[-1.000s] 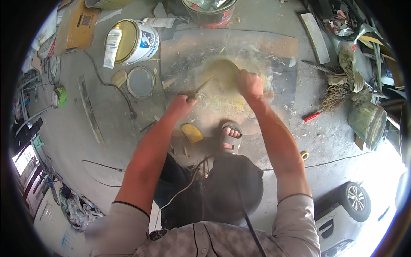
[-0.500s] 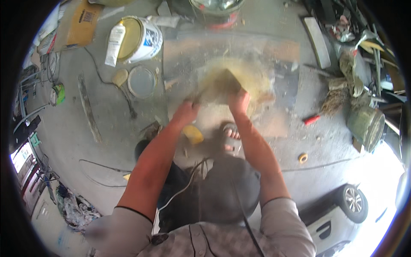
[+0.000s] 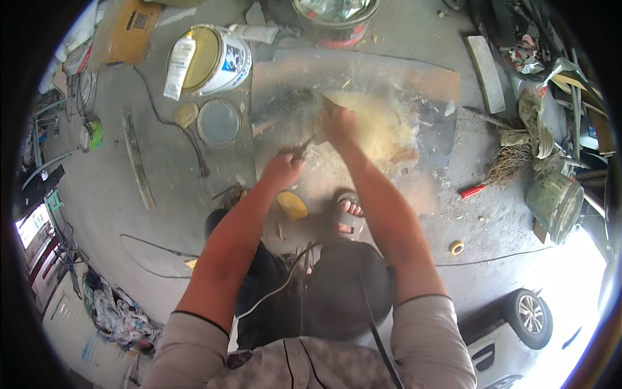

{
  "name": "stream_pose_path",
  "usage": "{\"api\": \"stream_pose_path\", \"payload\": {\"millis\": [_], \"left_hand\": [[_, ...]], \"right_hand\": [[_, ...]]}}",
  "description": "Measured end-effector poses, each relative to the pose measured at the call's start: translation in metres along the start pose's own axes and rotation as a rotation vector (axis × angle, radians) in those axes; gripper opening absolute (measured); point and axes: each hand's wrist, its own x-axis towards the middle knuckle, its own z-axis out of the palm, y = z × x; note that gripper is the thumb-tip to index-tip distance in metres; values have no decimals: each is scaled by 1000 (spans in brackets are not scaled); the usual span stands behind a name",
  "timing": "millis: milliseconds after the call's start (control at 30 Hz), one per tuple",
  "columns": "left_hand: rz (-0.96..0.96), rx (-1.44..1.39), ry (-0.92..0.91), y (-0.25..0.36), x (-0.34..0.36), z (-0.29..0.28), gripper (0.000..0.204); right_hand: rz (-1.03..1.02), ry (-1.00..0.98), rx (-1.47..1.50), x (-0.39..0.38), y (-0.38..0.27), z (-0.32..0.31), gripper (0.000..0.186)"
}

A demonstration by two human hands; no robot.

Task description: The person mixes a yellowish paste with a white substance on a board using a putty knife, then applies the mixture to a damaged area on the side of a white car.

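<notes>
In front of me a flat board [image 3: 427, 175] lies on the floor, with a pale yellow smear of putty-like paste [image 3: 382, 133] across its middle. My right hand [image 3: 339, 125] is closed on a flat scraper [image 3: 328, 102] over the left part of the smear; most of its blade is hidden by the hand. Lower and to the left, my left hand [image 3: 283, 170] grips the end of a thin putty knife [image 3: 302, 148], whose tip points up toward the right hand. Only a narrow strip of that tool shows.
A white paint bucket [image 3: 236, 61] with a tube [image 3: 179, 67] on top stands at the far left, beside a round lid [image 3: 218, 122]. Another bucket [image 3: 337, 29] is at the far side. A red-handled tool [image 3: 473, 191], broom [image 3: 508, 161] and tape roll [image 3: 457, 247] lie right.
My right hand has moved left and slightly away from me with the scraper, whose broad blade has turned and shows less. The left hand has barely shifted.
</notes>
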Motion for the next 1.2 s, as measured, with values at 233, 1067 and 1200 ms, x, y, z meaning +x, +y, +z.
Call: {"api": "stream_pose_path", "payload": {"millis": [233,1067,1200], "left_hand": [[-90,-177,154,-44,-61,-72,42],[-288,-848,283,-74,-297,-102,21],[-178,-962,270,-61,-273,-87,21]], "right_hand": [[170,-122,-30,-16,11,-42,24],[-152,110,-546,-78,50,-29,11],[-505,-746,-295,-134,-25,14,16]]}}
